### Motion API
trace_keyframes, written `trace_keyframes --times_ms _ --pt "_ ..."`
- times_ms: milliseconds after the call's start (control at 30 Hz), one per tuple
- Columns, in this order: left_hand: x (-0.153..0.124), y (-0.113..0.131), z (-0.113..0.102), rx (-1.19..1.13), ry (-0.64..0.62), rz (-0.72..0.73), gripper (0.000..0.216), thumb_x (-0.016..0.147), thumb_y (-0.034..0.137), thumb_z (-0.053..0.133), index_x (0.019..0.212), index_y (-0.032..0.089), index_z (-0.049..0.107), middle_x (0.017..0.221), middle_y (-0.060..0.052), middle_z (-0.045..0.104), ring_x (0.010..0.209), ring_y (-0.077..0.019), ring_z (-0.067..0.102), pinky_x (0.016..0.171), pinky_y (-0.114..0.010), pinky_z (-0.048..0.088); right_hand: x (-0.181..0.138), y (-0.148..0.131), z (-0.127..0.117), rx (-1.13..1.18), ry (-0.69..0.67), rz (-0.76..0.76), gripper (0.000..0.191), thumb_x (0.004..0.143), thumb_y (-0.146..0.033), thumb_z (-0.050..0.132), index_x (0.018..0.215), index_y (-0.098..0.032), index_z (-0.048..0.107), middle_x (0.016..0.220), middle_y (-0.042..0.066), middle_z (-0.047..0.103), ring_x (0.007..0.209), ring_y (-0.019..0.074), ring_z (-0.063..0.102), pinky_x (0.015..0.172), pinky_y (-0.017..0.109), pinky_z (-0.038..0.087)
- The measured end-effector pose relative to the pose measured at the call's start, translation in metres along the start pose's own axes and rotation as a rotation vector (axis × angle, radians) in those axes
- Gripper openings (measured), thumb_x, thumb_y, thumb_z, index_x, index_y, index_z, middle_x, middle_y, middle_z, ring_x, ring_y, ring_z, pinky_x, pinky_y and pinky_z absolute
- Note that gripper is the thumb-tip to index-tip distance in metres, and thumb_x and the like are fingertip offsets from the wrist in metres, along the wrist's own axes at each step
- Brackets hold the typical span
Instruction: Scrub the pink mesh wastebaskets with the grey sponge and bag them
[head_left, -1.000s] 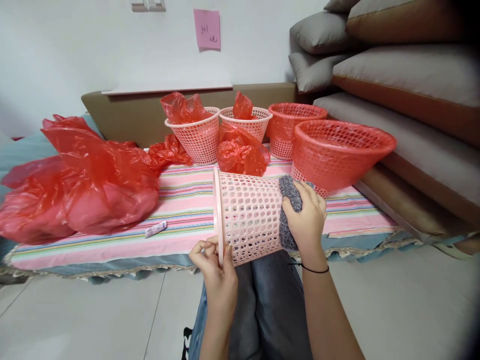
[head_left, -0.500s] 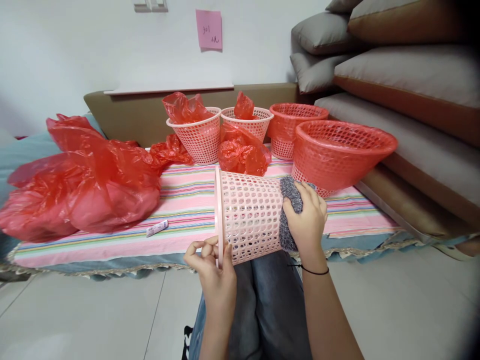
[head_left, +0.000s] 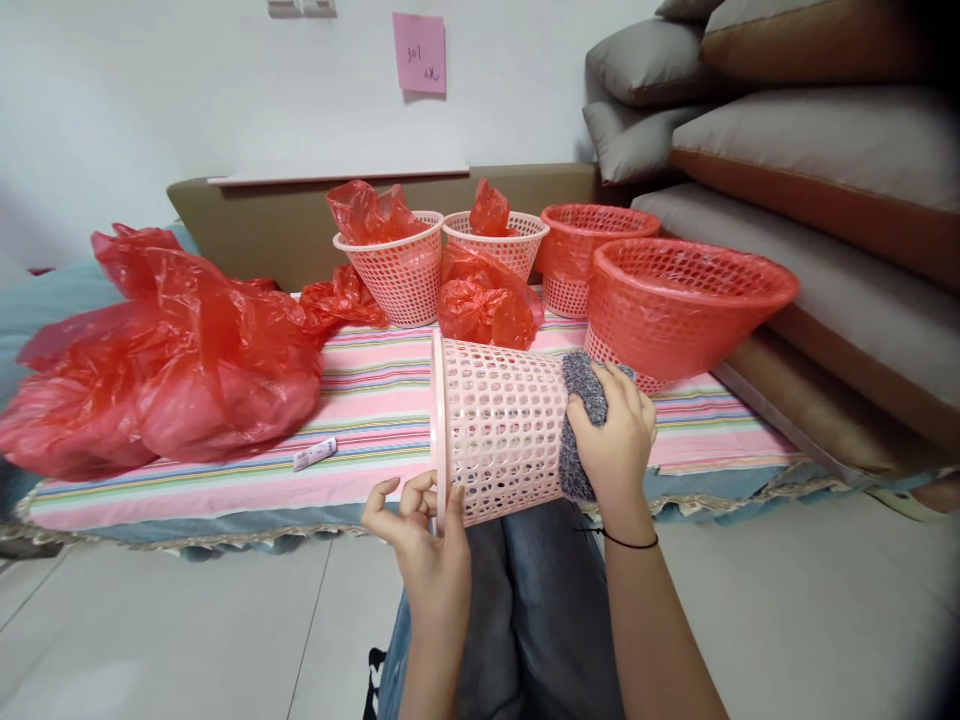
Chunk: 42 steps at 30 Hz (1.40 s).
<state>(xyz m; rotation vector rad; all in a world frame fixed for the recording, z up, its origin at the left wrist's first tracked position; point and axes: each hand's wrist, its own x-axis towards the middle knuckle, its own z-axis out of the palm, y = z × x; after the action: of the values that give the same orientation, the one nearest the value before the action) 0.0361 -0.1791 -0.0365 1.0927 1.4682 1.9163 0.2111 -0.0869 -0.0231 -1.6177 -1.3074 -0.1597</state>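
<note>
A pink perforated plastic wastebasket (head_left: 502, 430) lies on its side above my lap, its rim to the left and its base to the right. My left hand (head_left: 424, 525) pinches the lower part of the rim between thumb and fingers. Around the base end, my right hand (head_left: 615, 430) presses a grey fuzzy cloth (head_left: 577, 440) against the wall of the basket. The far side of the base is hidden behind the cloth and hand.
Two pink baskets (head_left: 401, 280) with red bags and two red-lined baskets (head_left: 675, 330) stand behind. Red plastic bags (head_left: 225, 370) heap at left on the striped cloth (head_left: 375, 400). A small white packet (head_left: 315, 454) lies there. Cushions (head_left: 810, 150) are stacked at right.
Almost nothing differs. Some fingers of my left hand have spread slightly outward at the rim, and the view has shifted a little.
</note>
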Motion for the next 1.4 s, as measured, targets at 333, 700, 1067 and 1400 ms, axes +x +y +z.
trace_keyframes --times_ms 333,700,1067,1400 --pt "-0.0004 -0.0014 0.0010 -0.035 -0.031 0.010 0.045 0.084 0.023 0.068 0.106 0.028 0.028 0.092 -0.001 0.064 0.065 -0.0098 0.057 0.065 -0.021 0.046 -0.0008 0.0003 -0.0006 -0.002 0.012 0.000 0.047 0.086 -0.037 0.054 0.129 -0.023 0.065 0.137 0.008 0.062 0.124 0.0322 0.052 0.106 0.054 0.040" --pt "0.0010 -0.0028 0.0005 -0.053 -0.036 0.007 0.044 0.084 0.026 0.070 0.101 0.028 0.030 0.091 -0.001 0.062 0.068 -0.0103 0.060 0.067 -0.021 0.047 -0.0013 0.0013 -0.0002 -0.004 0.003 0.003 0.047 0.086 -0.036 0.056 0.130 -0.022 0.065 0.138 0.009 0.062 0.125 0.0325 0.051 0.107 0.055 0.039" --pt "0.0013 -0.0034 -0.0027 -0.024 -0.031 -0.009 0.046 0.084 0.031 0.072 0.111 0.027 0.035 0.093 -0.001 0.062 0.065 -0.0087 0.056 0.066 -0.021 0.048 -0.0015 -0.0002 0.0000 -0.014 0.014 0.009 0.046 0.086 -0.037 0.055 0.129 -0.023 0.065 0.138 0.009 0.062 0.125 0.0323 0.051 0.106 0.055 0.040" --pt "0.0023 -0.0011 -0.0023 -0.055 -0.034 -0.017 0.048 0.082 0.032 0.074 0.110 0.027 0.036 0.089 0.000 0.064 0.063 -0.0092 0.057 0.065 -0.021 0.047 -0.0019 0.0007 0.0000 -0.010 0.016 0.003 0.045 0.086 -0.036 0.055 0.128 -0.024 0.065 0.138 0.009 0.062 0.124 0.0319 0.051 0.105 0.056 0.040"
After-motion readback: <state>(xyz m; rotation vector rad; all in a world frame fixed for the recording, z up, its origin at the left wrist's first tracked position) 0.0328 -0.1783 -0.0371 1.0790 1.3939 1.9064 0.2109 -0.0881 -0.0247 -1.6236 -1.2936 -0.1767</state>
